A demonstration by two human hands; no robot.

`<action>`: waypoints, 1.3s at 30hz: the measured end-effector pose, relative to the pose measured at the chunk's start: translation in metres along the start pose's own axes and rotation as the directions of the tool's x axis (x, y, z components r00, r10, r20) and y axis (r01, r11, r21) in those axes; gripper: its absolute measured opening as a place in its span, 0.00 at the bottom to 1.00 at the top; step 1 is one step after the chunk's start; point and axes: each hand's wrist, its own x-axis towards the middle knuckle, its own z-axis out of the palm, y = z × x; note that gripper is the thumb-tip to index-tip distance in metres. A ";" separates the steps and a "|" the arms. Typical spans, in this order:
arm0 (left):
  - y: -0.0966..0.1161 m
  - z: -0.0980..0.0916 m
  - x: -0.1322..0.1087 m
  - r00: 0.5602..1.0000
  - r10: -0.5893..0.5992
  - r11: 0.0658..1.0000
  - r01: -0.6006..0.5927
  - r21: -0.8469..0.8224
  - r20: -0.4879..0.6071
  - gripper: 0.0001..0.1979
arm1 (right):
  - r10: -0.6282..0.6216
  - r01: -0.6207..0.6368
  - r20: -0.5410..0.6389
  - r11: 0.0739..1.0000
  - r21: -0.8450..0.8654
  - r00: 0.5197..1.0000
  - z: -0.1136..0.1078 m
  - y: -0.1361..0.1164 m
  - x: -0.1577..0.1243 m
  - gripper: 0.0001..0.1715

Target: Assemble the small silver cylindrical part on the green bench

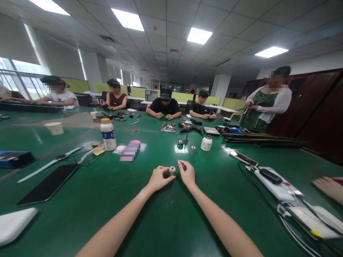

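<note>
My left hand [158,178] and my right hand [187,174] meet over the green table [171,221], both curled. Between their fingertips stands a small silver metal cylinder [172,170]; the left fingers pinch its side, the right fingers touch it from the other side. Beyond it lie further small metal parts [180,142], a grey cylinder [192,150] and a small white jar [206,143].
A white bottle with yellow cap [108,134] stands left of centre, a dark tablet [48,184] and a watch [61,157] further left. Phones, power banks and cables [276,182] lie right. Another person's hand [328,187] rests at the right edge. Several people sit at the far side.
</note>
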 end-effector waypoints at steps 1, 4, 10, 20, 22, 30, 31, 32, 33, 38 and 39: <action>0.000 0.000 0.000 1.000 -0.009 1.000 0.009 0.001 -0.005 0.17 | 0.018 -0.018 0.006 0.999 -0.049 1.000 -0.002 0.004 0.002 0.16; -0.001 0.001 -0.001 0.999 -0.041 0.999 0.041 0.004 -0.009 0.18 | 0.081 -0.064 0.065 0.971 -0.230 0.995 -0.008 0.013 0.006 0.13; -0.002 0.005 -0.002 0.999 -0.043 0.999 0.042 -0.007 -0.020 0.19 | 0.101 -0.044 0.139 0.931 -0.363 0.985 -0.008 0.027 0.013 0.13; -0.002 0.006 -0.005 0.998 -0.054 0.997 0.052 -0.053 -0.042 0.22 | 0.095 -0.037 0.096 0.877 -0.480 0.991 0.000 0.035 0.015 0.15; 0.000 0.004 -0.004 0.998 -0.055 0.997 0.054 -0.046 -0.033 0.21 | 0.100 -0.038 0.099 0.870 -0.492 0.990 -0.001 0.034 0.014 0.15; 0.002 0.005 -0.001 0.999 -0.011 1.000 0.011 -0.002 -0.052 0.17 | 0.121 -0.066 0.088 0.882 -0.466 0.989 -0.003 0.029 0.014 0.13; 0.001 0.005 -0.001 0.998 -0.013 1.000 0.013 0.001 -0.053 0.18 | 0.118 -0.068 0.082 0.886 -0.458 0.990 -0.002 0.029 0.014 0.12; 0.000 0.006 -0.001 0.998 -0.017 1.000 0.017 0.003 -0.053 0.18 | 0.116 -0.069 0.076 0.890 -0.451 0.990 -0.002 0.029 0.014 0.12; -0.001 0.006 -0.002 0.998 -0.023 1.000 0.023 0.007 -0.053 0.18 | 0.113 -0.069 0.073 0.893 -0.444 0.991 -0.002 0.030 0.014 0.12; -0.004 0.008 -0.003 0.998 -0.020 0.999 0.022 0.036 -0.067 0.18 | 0.111 -0.067 0.085 0.908 -0.414 0.990 0.000 0.035 0.014 0.11; -0.004 0.008 -0.003 0.997 -0.016 0.999 0.019 0.043 -0.071 0.18 | 0.110 -0.066 0.085 0.912 -0.406 0.990 0.001 0.037 0.014 0.11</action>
